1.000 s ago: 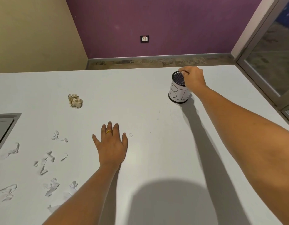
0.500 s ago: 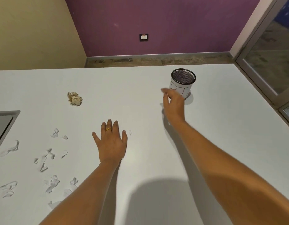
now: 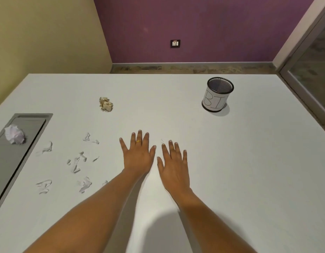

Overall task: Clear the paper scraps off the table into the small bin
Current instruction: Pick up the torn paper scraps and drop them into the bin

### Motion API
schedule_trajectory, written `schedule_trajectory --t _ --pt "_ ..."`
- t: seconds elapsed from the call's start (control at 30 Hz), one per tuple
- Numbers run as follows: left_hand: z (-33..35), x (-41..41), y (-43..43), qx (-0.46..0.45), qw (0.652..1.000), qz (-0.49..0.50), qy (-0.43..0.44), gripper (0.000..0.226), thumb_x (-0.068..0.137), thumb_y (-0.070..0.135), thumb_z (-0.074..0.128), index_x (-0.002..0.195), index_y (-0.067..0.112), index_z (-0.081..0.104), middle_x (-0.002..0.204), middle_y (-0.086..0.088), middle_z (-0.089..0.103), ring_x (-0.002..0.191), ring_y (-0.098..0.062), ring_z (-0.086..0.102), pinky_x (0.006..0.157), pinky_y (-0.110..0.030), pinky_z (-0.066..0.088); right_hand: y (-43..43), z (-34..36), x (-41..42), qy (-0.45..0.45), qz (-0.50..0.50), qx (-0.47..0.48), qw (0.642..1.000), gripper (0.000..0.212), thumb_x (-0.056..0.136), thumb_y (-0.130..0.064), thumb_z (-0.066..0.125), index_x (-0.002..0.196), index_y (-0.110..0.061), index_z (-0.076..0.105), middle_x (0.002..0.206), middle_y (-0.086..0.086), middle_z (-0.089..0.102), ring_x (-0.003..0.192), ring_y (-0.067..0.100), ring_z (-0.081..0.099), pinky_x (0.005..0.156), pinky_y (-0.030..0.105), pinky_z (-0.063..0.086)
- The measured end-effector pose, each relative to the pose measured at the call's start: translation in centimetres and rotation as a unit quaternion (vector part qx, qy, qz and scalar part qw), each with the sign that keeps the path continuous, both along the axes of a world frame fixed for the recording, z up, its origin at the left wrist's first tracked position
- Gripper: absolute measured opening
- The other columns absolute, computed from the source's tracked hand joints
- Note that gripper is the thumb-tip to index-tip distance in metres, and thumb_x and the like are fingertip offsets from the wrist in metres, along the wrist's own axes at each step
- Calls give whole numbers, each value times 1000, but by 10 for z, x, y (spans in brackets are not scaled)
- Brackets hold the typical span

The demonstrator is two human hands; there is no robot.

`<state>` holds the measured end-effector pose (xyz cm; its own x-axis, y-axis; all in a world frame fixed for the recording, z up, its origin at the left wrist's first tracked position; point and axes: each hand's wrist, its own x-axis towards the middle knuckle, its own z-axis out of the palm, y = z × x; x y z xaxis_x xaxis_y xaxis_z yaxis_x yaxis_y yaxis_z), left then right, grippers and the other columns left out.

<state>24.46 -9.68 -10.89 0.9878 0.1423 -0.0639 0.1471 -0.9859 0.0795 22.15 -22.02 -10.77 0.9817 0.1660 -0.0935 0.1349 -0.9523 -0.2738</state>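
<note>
My left hand (image 3: 138,156) and my right hand (image 3: 174,166) lie flat, side by side, on the white table (image 3: 249,170), fingers spread and holding nothing. The small bin (image 3: 217,94), a black mesh cup with a white label, stands upright at the far right, well beyond my right hand. A tiny scrap (image 3: 162,141) lies just past my right fingertips. Several torn white paper scraps (image 3: 79,161) are scattered to the left of my left hand. A crumpled beige paper ball (image 3: 105,104) sits farther back on the left.
A grey recessed tray (image 3: 14,161) is set into the table's left edge, with a crumpled white paper ball (image 3: 14,134) on it. A glass door frame (image 3: 307,84) runs along the right side. Purple and yellow walls stand behind the table.
My right hand left the bin's rim and drew back to lie flat beside my left hand. The view shifted, bringing the tray and its paper ball into sight. The left hand stayed put.
</note>
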Motion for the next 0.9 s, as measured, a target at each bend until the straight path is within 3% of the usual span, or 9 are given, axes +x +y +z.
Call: schedule_trajectory --t 0.07,0.2,0.37,0.47,0.57,0.63,0.7,0.8,0.9 --pt "9 -5 11 9 1000 -28 9 59 93 50 12 143 19 19 155 -6 15 143 -26 5 110 -59 -4 3 1 -4 -14 -17 -13 1000 67 98 -38 0 125 -18 58 131 6 59 123 22 55 99 48 43" --pt "28 -15 57 13 1000 -8 2 52 93 46 29 136 16 32 152 -7 22 142 -27 9 110 -59 2 5 -5 -6 -58 -13 -9 998 55 90 -40 23 128 -17 55 136 7 55 127 23 51 105 48 37" --pt "42 -21 124 -38 997 72 -1 59 89 45 48 137 13 34 150 -12 25 140 -28 16 109 -57 13 7 -7 -6 -78 -14 12 997 61 89 -41 16 134 -17 48 144 7 46 135 23 41 113 47 27" --pt "49 -21 148 -112 991 73 -9 73 82 50 46 133 -2 37 142 -25 35 135 -36 27 107 -53 27 7 -8 -7 -83 -13 23 996 65 87 -43 10 138 -18 43 148 6 39 140 22 33 116 44 19" --pt "54 -17 157 -153 985 77 31 63 90 32 50 138 -3 28 145 -21 31 134 -34 29 107 -44 26 8 -8 -7 -94 -18 22 995 65 87 -43 11 136 -17 45 147 6 41 139 22 35 115 46 22" --pt "53 -13 158 -136 987 52 64 57 92 23 50 139 1 26 146 -18 31 132 -34 32 105 -40 27 9 -8 -7 -94 -18 17 995 65 87 -43 11 136 -18 45 147 6 42 139 22 35 115 46 23" --pt "49 -10 157 -110 991 25 66 47 91 17 50 135 4 36 137 -19 43 125 -35 40 99 -39 34 8 -9 -7 -96 -17 17 995 65 87 -43 11 137 -18 45 147 6 41 139 22 35 115 46 22" --pt "41 -9 152 -59 997 -6 40 24 88 8 48 110 5 57 110 -19 58 105 -36 54 82 -39 44 8 -9 -7 -99 -19 23 995 66 86 -43 11 136 -17 45 147 6 41 139 22 34 115 46 21" --pt "35 -9 146 -41 999 -11 0 29 84 -4 42 102 3 63 97 -18 60 92 -35 57 71 -36 45 8 -10 -7 -98 -19 26 995 65 86 -43 12 136 -17 45 147 6 42 139 22 35 115 46 22"
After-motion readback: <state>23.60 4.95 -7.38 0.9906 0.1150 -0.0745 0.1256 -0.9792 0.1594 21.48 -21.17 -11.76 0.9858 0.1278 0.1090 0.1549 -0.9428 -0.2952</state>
